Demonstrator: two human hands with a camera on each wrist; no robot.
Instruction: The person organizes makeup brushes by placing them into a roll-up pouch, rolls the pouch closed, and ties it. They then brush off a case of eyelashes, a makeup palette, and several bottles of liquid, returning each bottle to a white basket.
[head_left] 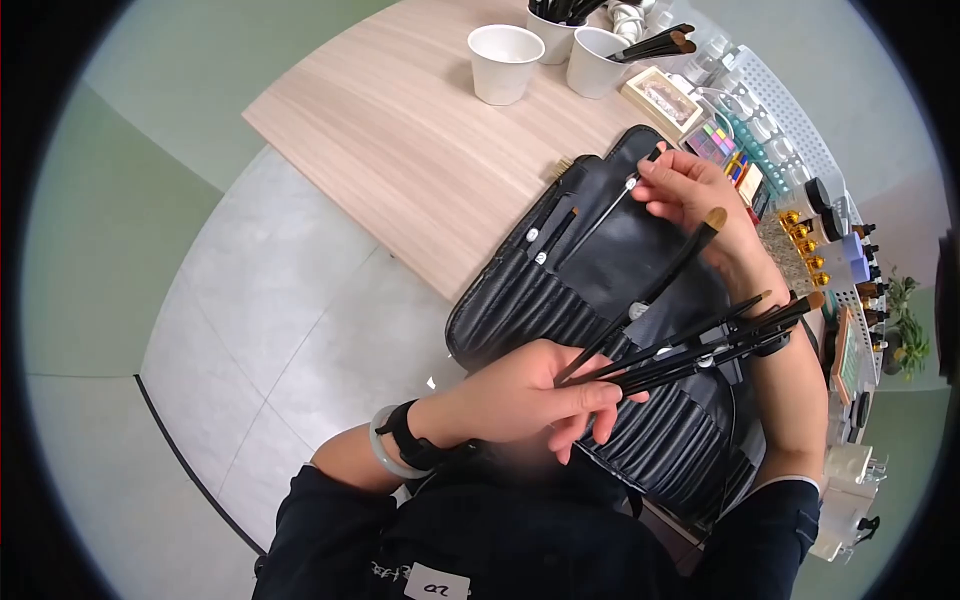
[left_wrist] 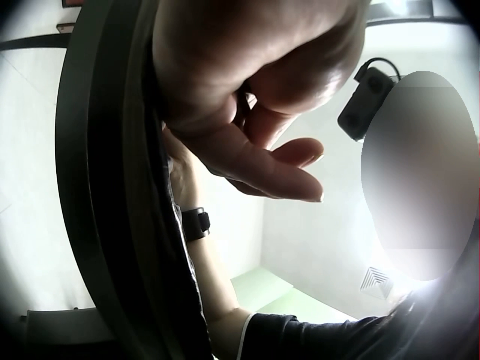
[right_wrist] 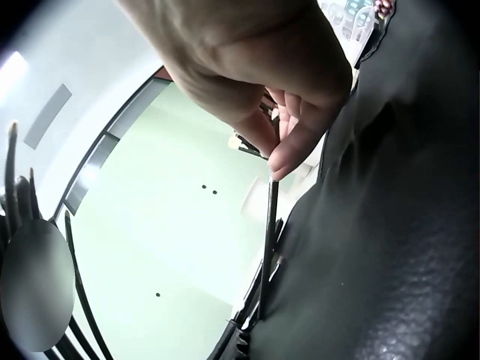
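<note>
In the head view my left hand (head_left: 520,395) grips a bundle of makeup brushes (head_left: 690,362) by their handles, bristle ends fanning out to the right. One large brush (head_left: 672,270) stands apart from the bundle, angled upward. My right hand (head_left: 700,190) pinches a thin makeup brush (head_left: 605,217) near its top. That brush slants down to the slots of a black brush roll (head_left: 640,245), which lies spread under both hands. In the right wrist view, thumb and fingertip meet on the dark shaft (right_wrist: 270,225). Another small brush (head_left: 562,232) sits in the roll beside it.
White cups (head_left: 505,65) stand at the back of the wooden table (head_left: 400,120), some with brushes in them. Palettes (head_left: 712,140), bottles and white perforated racks (head_left: 790,95) line the right side. The table's left edge drops to a tiled floor (head_left: 290,330).
</note>
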